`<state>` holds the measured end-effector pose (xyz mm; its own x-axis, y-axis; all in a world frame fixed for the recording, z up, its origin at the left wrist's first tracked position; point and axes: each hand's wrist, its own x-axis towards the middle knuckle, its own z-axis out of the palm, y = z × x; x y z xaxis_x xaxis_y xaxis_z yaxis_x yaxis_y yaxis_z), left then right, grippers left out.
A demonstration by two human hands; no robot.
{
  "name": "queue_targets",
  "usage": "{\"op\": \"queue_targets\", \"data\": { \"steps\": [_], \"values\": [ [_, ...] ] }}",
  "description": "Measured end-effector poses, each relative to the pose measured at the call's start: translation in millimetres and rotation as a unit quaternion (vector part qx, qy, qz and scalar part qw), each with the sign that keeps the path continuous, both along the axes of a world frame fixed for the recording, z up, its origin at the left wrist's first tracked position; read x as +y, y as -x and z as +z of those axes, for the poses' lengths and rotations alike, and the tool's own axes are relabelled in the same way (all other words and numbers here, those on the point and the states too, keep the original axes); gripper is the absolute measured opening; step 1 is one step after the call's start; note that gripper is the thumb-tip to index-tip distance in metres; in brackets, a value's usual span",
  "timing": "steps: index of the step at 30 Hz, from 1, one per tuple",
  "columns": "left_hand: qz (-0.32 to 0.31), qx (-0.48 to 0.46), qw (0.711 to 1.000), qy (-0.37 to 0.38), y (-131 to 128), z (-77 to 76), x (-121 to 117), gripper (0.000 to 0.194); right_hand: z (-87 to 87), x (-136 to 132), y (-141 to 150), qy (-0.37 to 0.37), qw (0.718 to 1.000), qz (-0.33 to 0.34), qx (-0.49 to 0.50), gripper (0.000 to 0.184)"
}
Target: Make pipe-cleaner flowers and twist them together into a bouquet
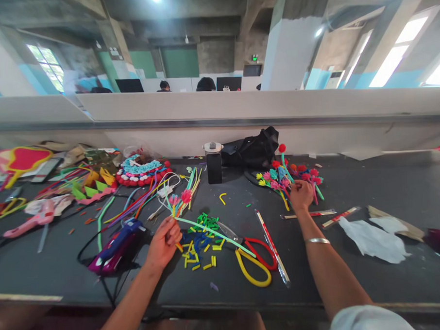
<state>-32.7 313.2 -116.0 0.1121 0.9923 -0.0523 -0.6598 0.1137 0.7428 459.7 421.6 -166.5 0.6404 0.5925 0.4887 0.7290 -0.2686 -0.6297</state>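
Note:
My left hand (166, 238) is closed around the stems of pink pipe cleaner flowers (186, 196), in front of my body at left of centre. From that hand a pale green pipe cleaner (216, 234) slants right, above the scissors. My right hand (301, 195) reaches into a colourful bunch of pipe cleaner flowers (275, 179), its fingertips pinched at the bunch's right part; exactly which stem they grip is partly hidden. Scissors (258, 260) with one red and one yellow handle lie between my hands. Cut green pieces (207, 221) and yellow pieces (191, 256) are scattered beside the blades.
A purple hot-looking tool (116, 247) with a cord lies left, near a pink glue gun (43, 219) and loose pipe cleaners. Behind stand a dark container (214, 165) and a black bag (254, 151). Wrapped sticks (272, 248) and white paper (374, 238) lie right.

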Motion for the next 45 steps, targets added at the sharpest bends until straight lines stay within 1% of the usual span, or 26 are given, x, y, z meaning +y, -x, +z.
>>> {"op": "queue_targets", "data": {
  "steps": [4, 7, 12, 16, 18, 20, 27, 33, 36, 39, 42, 45],
  "values": [
    [0.004, -0.005, 1.0, -0.001, 0, -2.1, 0, 0.014, -3.1, -2, 5, 0.063, 0.998, 0.031, 0.004, 0.029],
    [0.004, -0.006, 1.0, 0.0, 1, -3.5, 0, 0.013, -3.6, -4, 6, 0.099, 0.994, 0.036, 0.004, 0.028],
    [0.004, -0.009, 1.0, 0.0, 1, -5.0, 0, 0.014, -1.5, -4, 3, 0.116, 0.993, 0.0, -0.006, 0.03],
    [0.004, -0.009, 1.0, 0.001, 2, -6.4, 1, 0.014, -3.9, -3, -1, 0.127, 0.992, -0.029, -0.005, 0.032],
    [0.004, -0.007, 1.0, 0.002, 2, -6.5, 1, 0.013, -6.8, -3, -2, 0.136, 0.99, -0.032, -0.001, 0.032],
    [0.005, -0.006, 1.0, 0.003, 2, -6.0, 1, 0.014, -9.3, -3, -2, 0.139, 0.99, -0.019, 0.0, 0.031],
    [0.002, -0.004, 1.0, 0.0, 1, -4.6, 0, 0.015, -7.7, 3, -1, 0.091, 0.991, 0.086, -0.039, 0.03],
    [0.004, -0.006, 1.0, 0.002, 1, -4.9, 0, 0.015, -9.9, 2, 7, 0.086, 0.983, 0.161, -0.029, 0.028],
    [0.004, -0.006, 1.0, 0.004, 1, -4.4, 0, 0.016, -12.4, 2, 9, 0.069, 0.984, 0.167, -0.006, 0.027],
    [0.002, -0.006, 1.0, 0.003, 1, -4.1, 0, 0.016, -14.8, 4, 7, 0.025, 0.987, 0.155, 0.029, 0.028],
    [0.0, -0.005, 1.0, 0.001, 1, -4.3, 0, 0.016, -16.8, 6, 1, -0.047, 0.988, 0.124, 0.078, 0.029],
    [0.001, -0.006, 1.0, 0.002, 1, -5.3, 0, 0.014, -17.2, 7, -7, -0.135, 0.977, 0.102, 0.131, 0.032]
  ]
}}
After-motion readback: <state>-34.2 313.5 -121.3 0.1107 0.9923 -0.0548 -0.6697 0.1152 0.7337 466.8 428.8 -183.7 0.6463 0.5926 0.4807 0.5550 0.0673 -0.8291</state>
